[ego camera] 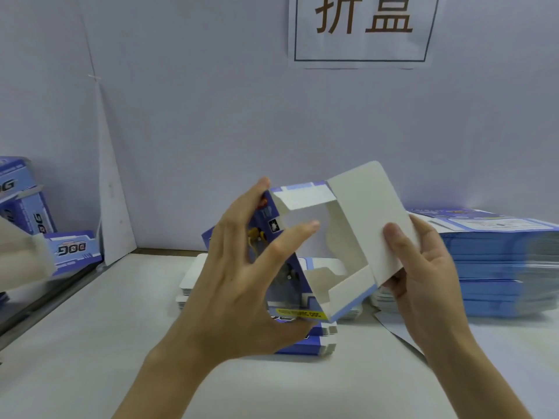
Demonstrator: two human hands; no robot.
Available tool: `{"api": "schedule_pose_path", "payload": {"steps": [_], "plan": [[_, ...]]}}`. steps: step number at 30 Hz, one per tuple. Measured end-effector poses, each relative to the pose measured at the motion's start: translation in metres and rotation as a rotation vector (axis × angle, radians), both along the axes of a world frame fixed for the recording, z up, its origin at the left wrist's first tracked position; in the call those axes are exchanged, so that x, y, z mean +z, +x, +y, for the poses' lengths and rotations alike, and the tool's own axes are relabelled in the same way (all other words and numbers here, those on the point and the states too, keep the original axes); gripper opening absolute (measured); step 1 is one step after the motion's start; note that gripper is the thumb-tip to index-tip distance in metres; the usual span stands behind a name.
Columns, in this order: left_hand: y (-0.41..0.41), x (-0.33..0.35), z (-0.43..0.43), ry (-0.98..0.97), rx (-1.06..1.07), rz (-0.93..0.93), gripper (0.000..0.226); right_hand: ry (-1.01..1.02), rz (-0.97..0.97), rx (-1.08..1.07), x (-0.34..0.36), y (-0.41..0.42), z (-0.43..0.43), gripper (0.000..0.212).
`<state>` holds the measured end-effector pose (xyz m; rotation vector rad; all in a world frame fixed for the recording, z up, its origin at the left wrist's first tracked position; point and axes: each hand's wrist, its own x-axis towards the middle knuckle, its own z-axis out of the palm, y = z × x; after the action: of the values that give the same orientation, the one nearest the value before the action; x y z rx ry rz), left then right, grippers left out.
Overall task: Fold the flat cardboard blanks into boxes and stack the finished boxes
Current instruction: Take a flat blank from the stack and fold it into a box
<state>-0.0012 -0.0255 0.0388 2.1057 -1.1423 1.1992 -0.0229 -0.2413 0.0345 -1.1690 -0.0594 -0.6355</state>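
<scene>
A half-formed blue and white cardboard box (360, 207) is held up above the table, its open end facing me and its white inside showing. My left hand (245, 267) grips its printed blue left wall, thumb at the bottom, fingers spread over the side. My right hand (423, 273) pinches the large white flap on the right, thumb on top. A tall stack of flat blue blanks (499, 267) lies at the right. Folded boxes (27, 213) marked "DOG" stand at the far left.
A low pile of flat blanks (314, 343) lies on the white table (90, 343) under the held box. A white wall (211, 116) with a paper sign (363, 28) closes the back. A dark table edge (45, 303) runs along the left.
</scene>
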Motion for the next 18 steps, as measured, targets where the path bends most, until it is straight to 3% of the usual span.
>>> {"api": "schedule_pose_path", "payload": {"steps": [7, 11, 15, 18], "plan": [[-0.009, 0.007, 0.001, -0.009, 0.036, -0.027, 0.087, -0.045, -0.172, -0.177, 0.000, -0.006, 0.004, 0.047], [-0.017, 0.009, -0.002, -0.002, 0.044, -0.041, 0.094, -0.060, -0.227, -0.250, -0.001, -0.006, 0.003, 0.055], [-0.019, 0.012, -0.001, 0.007, 0.055, -0.038, 0.091, -0.091, -0.249, -0.295, -0.002, -0.003, 0.004, 0.034], [-0.019, 0.012, -0.001, -0.003, 0.039, -0.025, 0.090, -0.089, -0.265, -0.319, -0.004, -0.002, 0.003, 0.032]]}}
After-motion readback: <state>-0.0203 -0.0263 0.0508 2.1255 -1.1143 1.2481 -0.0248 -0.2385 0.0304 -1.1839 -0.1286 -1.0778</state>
